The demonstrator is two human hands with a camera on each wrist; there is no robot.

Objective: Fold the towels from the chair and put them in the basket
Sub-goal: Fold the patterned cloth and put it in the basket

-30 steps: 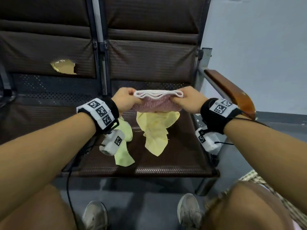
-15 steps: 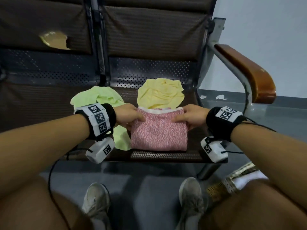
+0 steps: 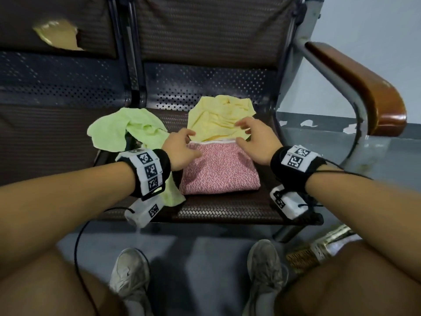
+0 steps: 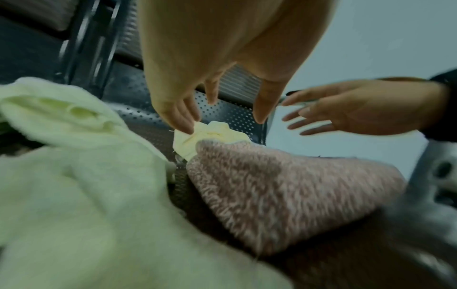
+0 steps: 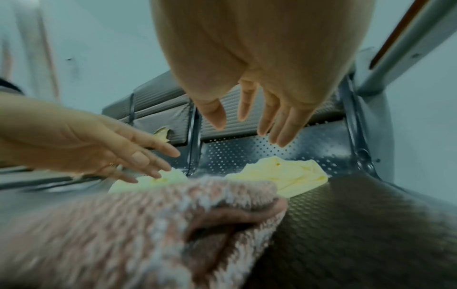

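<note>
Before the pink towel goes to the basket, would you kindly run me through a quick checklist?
1. Pink towel folded flat on the seat: ok.
2. Left hand free, fingers straight: ok.
3. Right hand free, fingers spread: ok.
4. Either hand gripping the pink towel: not ok.
5. Yellow towel and green towel folded: not ok, both crumpled.
6. Basket ready: cannot tell, mostly hidden by the knee.

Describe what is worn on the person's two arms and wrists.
Both forearms are bare, with no sleeves. The left wrist and right wrist each carry a black band with white panels of square black-and-white markers. A white camera box hangs under each, trailing a thin black cable.
</note>
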